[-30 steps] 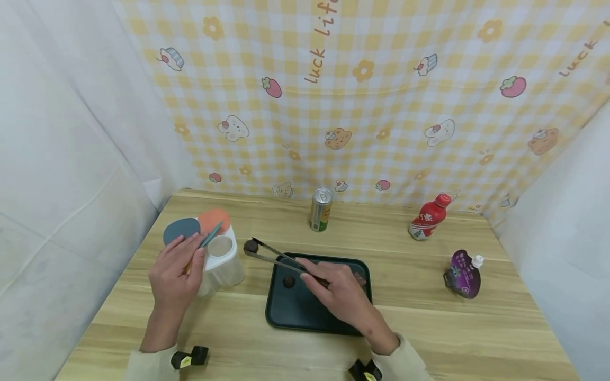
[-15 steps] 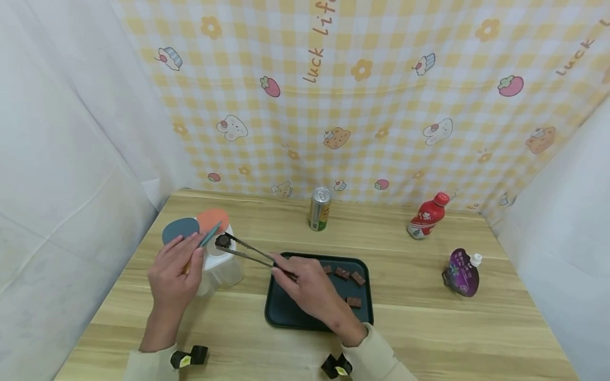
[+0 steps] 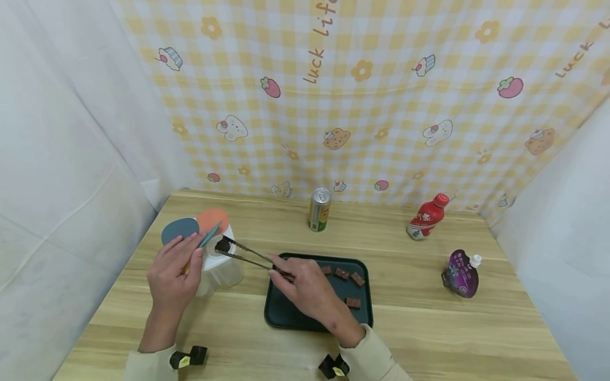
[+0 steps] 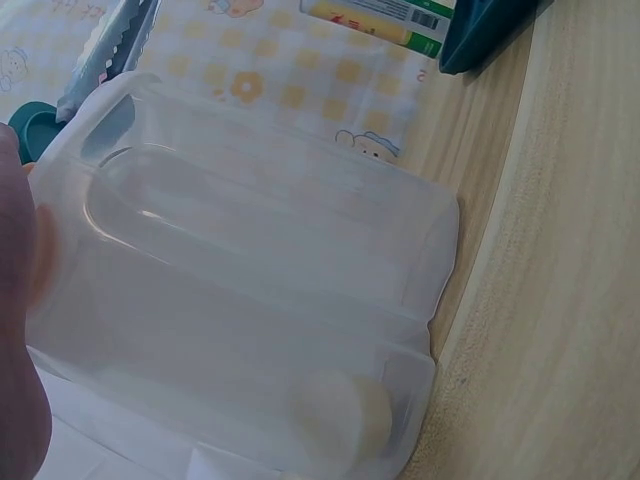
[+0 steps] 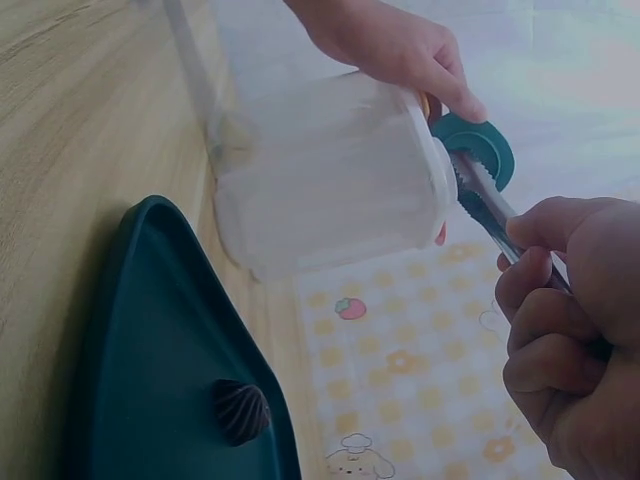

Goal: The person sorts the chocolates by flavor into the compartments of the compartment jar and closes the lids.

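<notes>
My right hand (image 3: 310,291) grips metal tongs (image 3: 248,255) whose tips stand at the round opening of a clear storage container (image 3: 226,272). A dark chocolate piece (image 3: 222,245) shows between the tips, over the opening; whether they still squeeze it I cannot tell. My left hand (image 3: 173,275) lies over the container's top and holds a raised teal lid (image 3: 210,234) by its edge, thumb against it. Blue (image 3: 180,230) and orange (image 3: 213,218) lids lie flat beside it. In the left wrist view, a pale round shape (image 4: 345,420) shows through the container (image 4: 230,280).
A dark green tray (image 3: 281,317) bears several brown chocolate pieces (image 3: 353,303); the right wrist view also shows a ridged dark chocolate (image 5: 241,411) there. Behind stands a can (image 3: 320,210). To the right are a red bottle (image 3: 428,217) and a purple pouch (image 3: 462,275).
My right hand has moved left, carrying the chocolate in the tongs from above the table to the container's opening, where it now sits slightly lower. My left hand has stayed put.
</notes>
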### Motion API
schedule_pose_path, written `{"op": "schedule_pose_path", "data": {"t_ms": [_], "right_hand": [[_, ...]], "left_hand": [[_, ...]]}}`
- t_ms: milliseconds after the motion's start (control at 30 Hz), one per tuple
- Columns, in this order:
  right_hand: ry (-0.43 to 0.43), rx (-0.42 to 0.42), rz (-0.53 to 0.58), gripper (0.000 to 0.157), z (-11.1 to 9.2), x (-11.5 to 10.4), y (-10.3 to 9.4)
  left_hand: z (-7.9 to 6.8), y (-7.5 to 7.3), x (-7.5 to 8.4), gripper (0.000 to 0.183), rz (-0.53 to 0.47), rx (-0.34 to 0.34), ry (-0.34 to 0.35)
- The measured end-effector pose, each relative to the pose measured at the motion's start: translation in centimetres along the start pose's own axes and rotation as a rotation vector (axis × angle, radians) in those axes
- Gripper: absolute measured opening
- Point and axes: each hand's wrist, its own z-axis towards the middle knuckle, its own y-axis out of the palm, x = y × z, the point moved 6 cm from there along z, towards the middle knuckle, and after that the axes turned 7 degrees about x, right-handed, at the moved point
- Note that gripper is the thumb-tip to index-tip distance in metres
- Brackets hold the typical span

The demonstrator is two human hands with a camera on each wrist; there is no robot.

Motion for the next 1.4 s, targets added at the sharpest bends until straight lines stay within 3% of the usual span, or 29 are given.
{"op": "schedule_pose_path", "data": {"t_ms": [1033, 1400], "right_hand": [[0.018, -0.009, -0.052, 0.038, 0.0, 0.0, -0.1], [0.047, 0.039, -0.091, 0.04, -1.4, 0.8, -1.9]], "left_hand": [[0.1, 0.1, 0.2, 0.049, -0.011, 0.019, 0.011], [0.2, 0.1, 0.3, 0.049, -0.016, 0.03, 0.006]]}}
